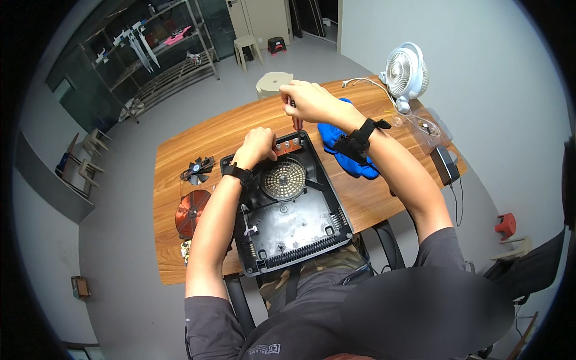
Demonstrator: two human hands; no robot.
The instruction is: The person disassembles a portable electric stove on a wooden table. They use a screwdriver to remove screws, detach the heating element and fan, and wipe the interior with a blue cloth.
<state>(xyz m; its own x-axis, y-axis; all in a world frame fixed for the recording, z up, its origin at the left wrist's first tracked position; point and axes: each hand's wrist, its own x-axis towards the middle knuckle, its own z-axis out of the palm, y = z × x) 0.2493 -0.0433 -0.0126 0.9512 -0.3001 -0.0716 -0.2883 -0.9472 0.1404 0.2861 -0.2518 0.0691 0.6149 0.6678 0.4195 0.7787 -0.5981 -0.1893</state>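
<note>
A black plastic appliance base [312,210], like the lower shell of an induction cooker, lies open in front of me, its near edge at my lap. It has a round vent grille and slotted edges. My left hand [258,146] is closed at the far inside edge, fingers on a narrow reddish-brown circuit board [289,147]. Above the far right corner, my right hand [309,101] grips a screwdriver [297,124] with a red and black handle, pointing down; its tip cannot be made out. Left of the base lie a black fan [197,171] and a copper coil [191,213].
A blue cloth [351,165] lies right of the base. Farther right are a white desk fan [405,72] with its cable, a clear plastic box [427,129] and a black power adapter [444,165]. A beige stool [273,82] stands beyond the wooden table [180,144].
</note>
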